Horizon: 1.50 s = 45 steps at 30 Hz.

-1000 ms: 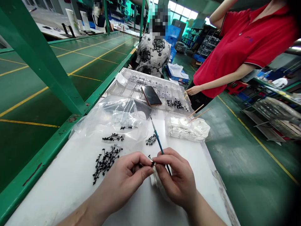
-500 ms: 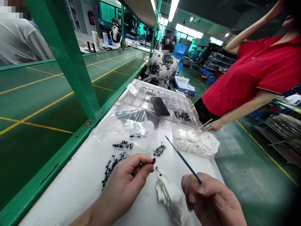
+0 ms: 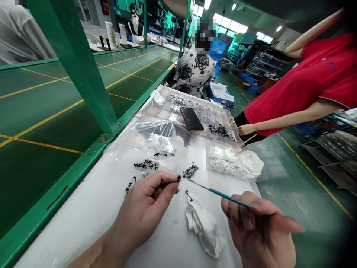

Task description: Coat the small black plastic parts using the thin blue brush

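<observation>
Between thumb and forefinger, my left hand (image 3: pixel 145 208) pinches a small black part (image 3: pixel 179 178); most of it is hidden by the fingers. My right hand (image 3: pixel 259 227) grips a thin blue-handled brush (image 3: pixel 225 196), its tip pointing left, close to the black part but apart from it. Just beyond the tip lies a cluster of small black-and-silver rings (image 3: pixel 190 170). Below the brush, a crumpled white cloth (image 3: pixel 205 227) has one thin black piece (image 3: pixel 189 196) at its upper end. More thin black pieces (image 3: pixel 146 164) lie behind my left hand, which partly covers others.
A clear plastic bag (image 3: pixel 158 137), a phone (image 3: pixel 192 119) on a compartment tray (image 3: pixel 167 97), and a clear box (image 3: pixel 212 163) with white cloth and wooden sticks stand farther back. A green conveyor (image 3: pixel 55 123) runs along the left. A person in red (image 3: pixel 301 89) stands at right.
The brush has swung down and left, its tip now near the black part. My left hand has shifted slightly up and left. The person in red has drawn a hand back from the sticks.
</observation>
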Tool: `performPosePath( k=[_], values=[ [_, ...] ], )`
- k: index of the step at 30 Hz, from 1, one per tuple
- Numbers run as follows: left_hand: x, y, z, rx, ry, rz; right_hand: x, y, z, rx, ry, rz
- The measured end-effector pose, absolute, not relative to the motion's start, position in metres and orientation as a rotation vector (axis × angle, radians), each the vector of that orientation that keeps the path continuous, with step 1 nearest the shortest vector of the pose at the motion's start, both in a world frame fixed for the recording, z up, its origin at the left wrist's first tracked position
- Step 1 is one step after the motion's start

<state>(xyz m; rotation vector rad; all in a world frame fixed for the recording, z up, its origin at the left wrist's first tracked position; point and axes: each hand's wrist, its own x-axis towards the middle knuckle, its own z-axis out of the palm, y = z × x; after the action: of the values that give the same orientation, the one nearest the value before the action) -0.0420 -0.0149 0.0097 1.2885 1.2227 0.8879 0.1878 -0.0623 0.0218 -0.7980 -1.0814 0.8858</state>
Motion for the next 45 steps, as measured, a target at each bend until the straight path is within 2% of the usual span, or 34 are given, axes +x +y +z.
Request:
performPosePath(
  k=[35, 42, 45],
  values=[
    [-0.043, -0.016, 0.015, 1.426, 1.199, 0.89, 0.195, -0.06, 0.017, -0.832, -1.025, 0.909],
    [-0.035, -0.018, 0.011, 1.158, 1.023, 0.687, 0.192, -0.057, 0.005, -0.949, -1.03, 0.908],
    [-0.027, -0.017, 0.01, 0.875, 0.828, 0.739, 0.182, -0.061, -0.001, -1.053, -1.202, 0.843]
  ],
)
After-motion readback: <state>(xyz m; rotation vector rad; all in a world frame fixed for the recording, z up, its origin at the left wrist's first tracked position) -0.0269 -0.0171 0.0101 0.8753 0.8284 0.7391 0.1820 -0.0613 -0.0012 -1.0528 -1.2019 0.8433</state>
